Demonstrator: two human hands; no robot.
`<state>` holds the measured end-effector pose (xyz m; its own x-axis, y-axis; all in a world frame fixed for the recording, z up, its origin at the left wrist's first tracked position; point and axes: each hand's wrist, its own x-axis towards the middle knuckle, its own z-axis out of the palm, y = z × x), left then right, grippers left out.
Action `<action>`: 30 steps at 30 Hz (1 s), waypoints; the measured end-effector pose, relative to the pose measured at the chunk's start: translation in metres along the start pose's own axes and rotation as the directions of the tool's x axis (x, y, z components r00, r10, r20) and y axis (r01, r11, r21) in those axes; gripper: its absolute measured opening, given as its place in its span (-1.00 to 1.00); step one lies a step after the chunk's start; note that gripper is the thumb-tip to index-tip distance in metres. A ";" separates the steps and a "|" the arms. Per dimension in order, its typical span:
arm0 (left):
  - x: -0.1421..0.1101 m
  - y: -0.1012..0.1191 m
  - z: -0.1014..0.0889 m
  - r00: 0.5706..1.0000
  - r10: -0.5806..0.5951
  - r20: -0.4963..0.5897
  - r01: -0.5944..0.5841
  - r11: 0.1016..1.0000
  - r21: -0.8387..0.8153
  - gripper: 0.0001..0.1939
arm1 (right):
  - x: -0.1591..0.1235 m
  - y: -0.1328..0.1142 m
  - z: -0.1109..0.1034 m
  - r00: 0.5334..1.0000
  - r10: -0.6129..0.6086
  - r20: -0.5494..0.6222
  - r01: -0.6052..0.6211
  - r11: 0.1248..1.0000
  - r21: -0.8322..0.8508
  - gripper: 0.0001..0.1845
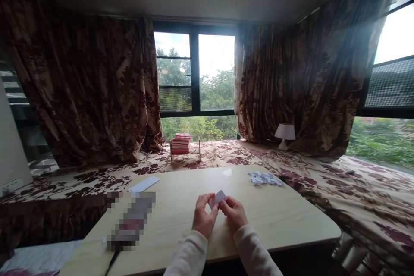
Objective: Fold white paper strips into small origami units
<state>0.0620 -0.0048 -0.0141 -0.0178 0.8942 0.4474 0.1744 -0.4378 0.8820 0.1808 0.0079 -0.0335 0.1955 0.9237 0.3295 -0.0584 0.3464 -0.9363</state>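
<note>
Both my hands are raised just over the pale wooden table [284,220], pinching one small white slip of paper [217,198] between them. My left hand [203,216] grips its lower left side with curled fingers. My right hand [233,213] grips the right side, fingers closed. A heap of several similar folded white paper pieces [264,178] lies at the table's far right. One small white slip [227,172] lies flat near the far edge.
A long white strip of paper [144,184] rests at the table's far left, beside a blurred-out object [131,222] with a dark cable. Behind, a floral-covered ledge carries a small wooden rack with folded red-and-white cloths [181,143] and a white lamp [285,135]. Heavy curtains frame the windows.
</note>
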 end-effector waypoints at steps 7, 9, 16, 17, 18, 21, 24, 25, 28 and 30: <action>0.000 0.003 -0.001 0.994 -0.106 0.024 0.107 0.993 -0.039 -0.68 | 0.000 0.001 0.000 1.000 -0.012 -0.015 0.012 0.999 -0.031 -0.56; 0.000 0.004 -0.002 0.990 -0.138 0.026 0.139 0.988 -0.063 -0.66 | 0.000 0.000 -0.001 1.000 -0.008 -0.015 0.007 0.999 -0.045 -0.56; 0.001 0.005 -0.003 0.985 -0.163 0.050 0.169 0.974 -0.150 -0.66 | -0.002 0.001 -0.001 0.999 -0.033 -0.010 0.032 0.997 -0.072 -0.61; 0.001 0.004 -0.003 0.984 -0.166 0.056 0.173 0.972 -0.157 -0.65 | -0.002 0.001 0.000 0.999 -0.047 -0.010 0.046 0.996 -0.078 -0.61; 0.001 0.004 -0.003 0.985 -0.164 0.059 0.172 0.971 -0.165 -0.65 | -0.002 0.001 0.001 0.998 -0.062 -0.012 0.061 0.994 -0.086 -0.61; 0.003 0.000 -0.003 0.988 -0.147 0.055 0.154 0.971 -0.184 -0.68 | 0.000 0.003 0.001 0.994 -0.110 -0.022 0.106 0.988 -0.116 -0.63; 0.003 -0.004 -0.002 0.988 -0.145 0.045 0.151 0.970 -0.191 -0.72 | 0.000 0.006 0.001 0.989 -0.133 -0.058 0.123 0.981 -0.148 -0.68; 0.003 -0.005 -0.002 0.988 -0.150 0.045 0.156 0.969 -0.192 -0.74 | 0.000 0.007 0.000 0.988 -0.135 -0.075 0.122 0.980 -0.159 -0.67; 0.002 -0.006 0.000 0.985 -0.165 0.058 0.173 0.965 -0.196 -0.80 | -0.002 0.005 -0.001 0.983 -0.139 -0.116 0.115 0.975 -0.192 -0.62; 0.002 -0.005 0.001 0.984 -0.164 0.072 0.176 0.964 -0.200 -0.82 | -0.004 0.002 0.000 0.983 -0.145 -0.116 0.118 0.970 -0.211 -0.64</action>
<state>0.0616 -0.0009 -0.0179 0.0245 0.9584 0.2845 -0.0320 -0.2837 0.9584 0.1801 0.0052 -0.0367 0.3144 0.8383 0.4454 0.1735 0.4106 -0.8952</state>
